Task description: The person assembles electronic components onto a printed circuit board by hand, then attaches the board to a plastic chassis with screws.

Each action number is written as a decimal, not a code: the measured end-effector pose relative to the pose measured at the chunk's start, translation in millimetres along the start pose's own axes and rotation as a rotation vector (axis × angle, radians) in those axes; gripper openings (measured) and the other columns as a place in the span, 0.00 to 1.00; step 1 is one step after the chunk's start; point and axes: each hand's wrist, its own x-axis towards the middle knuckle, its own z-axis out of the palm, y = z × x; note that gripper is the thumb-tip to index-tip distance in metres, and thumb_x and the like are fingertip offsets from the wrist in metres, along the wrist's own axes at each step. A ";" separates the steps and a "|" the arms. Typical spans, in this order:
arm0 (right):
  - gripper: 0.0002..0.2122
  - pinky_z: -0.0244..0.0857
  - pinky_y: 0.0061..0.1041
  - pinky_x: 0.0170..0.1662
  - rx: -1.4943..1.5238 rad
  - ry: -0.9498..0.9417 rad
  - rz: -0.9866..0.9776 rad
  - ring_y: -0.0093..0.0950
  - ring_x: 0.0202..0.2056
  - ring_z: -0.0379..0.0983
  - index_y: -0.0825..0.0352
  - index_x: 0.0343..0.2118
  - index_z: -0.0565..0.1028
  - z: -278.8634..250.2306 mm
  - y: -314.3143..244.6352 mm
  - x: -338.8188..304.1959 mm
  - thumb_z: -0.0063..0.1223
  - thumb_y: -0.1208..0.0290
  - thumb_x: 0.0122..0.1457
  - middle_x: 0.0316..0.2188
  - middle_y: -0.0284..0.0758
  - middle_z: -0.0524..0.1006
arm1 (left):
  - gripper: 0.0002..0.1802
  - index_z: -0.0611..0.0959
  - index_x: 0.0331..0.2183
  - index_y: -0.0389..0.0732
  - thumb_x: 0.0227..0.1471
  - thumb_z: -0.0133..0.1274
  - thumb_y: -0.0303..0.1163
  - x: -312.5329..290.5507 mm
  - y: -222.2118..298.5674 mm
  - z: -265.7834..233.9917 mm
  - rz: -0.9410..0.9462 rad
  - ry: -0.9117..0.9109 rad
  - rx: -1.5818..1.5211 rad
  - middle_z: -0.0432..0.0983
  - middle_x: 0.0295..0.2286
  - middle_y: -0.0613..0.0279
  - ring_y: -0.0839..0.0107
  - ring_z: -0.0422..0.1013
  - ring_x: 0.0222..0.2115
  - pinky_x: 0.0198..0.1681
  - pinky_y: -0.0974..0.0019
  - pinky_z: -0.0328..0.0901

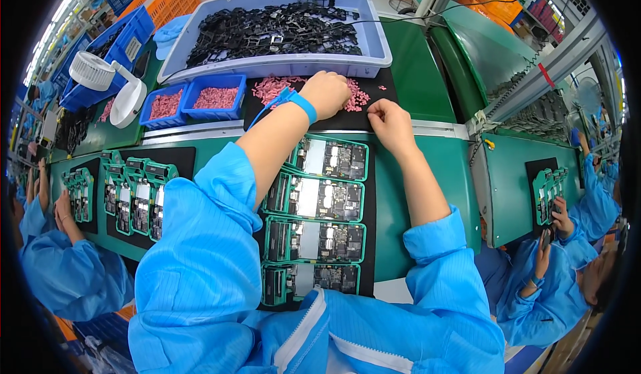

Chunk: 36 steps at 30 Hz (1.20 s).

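Observation:
My left hand (326, 95), wearing a blue wrist strap (302, 104), is curled down at a pile of small pink parts (270, 91) on a black mat (386, 93). Its fingertips are hidden behind the hand. At the mat's right edge my right hand (392, 127) holds its thumb and fingers together in a pinch; whatever they grip is too small to make out. Closer to me, several green-framed circuit board assemblies (314, 199) lie in a column on another black mat (368, 247).
Behind the pink pile stands a large pale bin (287, 65) of black plastic frames (274, 30). Two blue trays (214, 112) of pink parts and a white fan (127, 103) are to the left. Co-workers in blue sit left (70, 274) and right (554, 294).

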 end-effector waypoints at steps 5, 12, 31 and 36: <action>0.05 0.67 0.37 0.37 -0.124 -0.132 -0.096 0.41 0.32 0.74 0.66 0.27 0.76 0.3 0.9 21.0 0.58 0.73 0.49 0.26 0.41 0.75 | 0.06 0.82 0.25 0.43 0.41 0.60 0.33 -0.7 4.7 6.5 -0.044 0.024 0.085 0.77 0.32 0.59 0.58 0.72 0.39 0.43 0.56 0.65; 0.04 0.67 0.40 0.38 -0.376 -0.162 -0.238 0.43 0.34 0.74 0.67 0.27 0.75 2.7 -5.4 23.1 0.54 0.73 0.52 0.28 0.43 0.75 | 0.06 0.83 0.25 0.42 0.41 0.60 0.32 -6.8 10.1 1.9 -0.098 -0.092 -0.034 0.78 0.30 0.55 0.55 0.73 0.37 0.43 0.55 0.67; 0.06 0.69 0.42 0.38 -0.473 -0.166 -0.210 0.46 0.33 0.74 0.70 0.25 0.75 11.4 -13.3 25.0 0.52 0.73 0.51 0.29 0.47 0.76 | 0.06 0.83 0.22 0.38 0.39 0.55 0.29 -9.0 13.3 7.1 -0.042 0.051 0.036 0.78 0.29 0.51 0.53 0.74 0.34 0.40 0.54 0.67; 0.05 0.69 0.42 0.38 -0.514 -0.153 -0.227 0.45 0.33 0.74 0.71 0.25 0.75 12.4 -14.8 23.5 0.51 0.74 0.51 0.29 0.47 0.76 | 0.05 0.83 0.22 0.39 0.38 0.55 0.28 -10.4 16.3 5.9 -0.053 0.050 0.064 0.78 0.29 0.52 0.54 0.74 0.35 0.40 0.55 0.67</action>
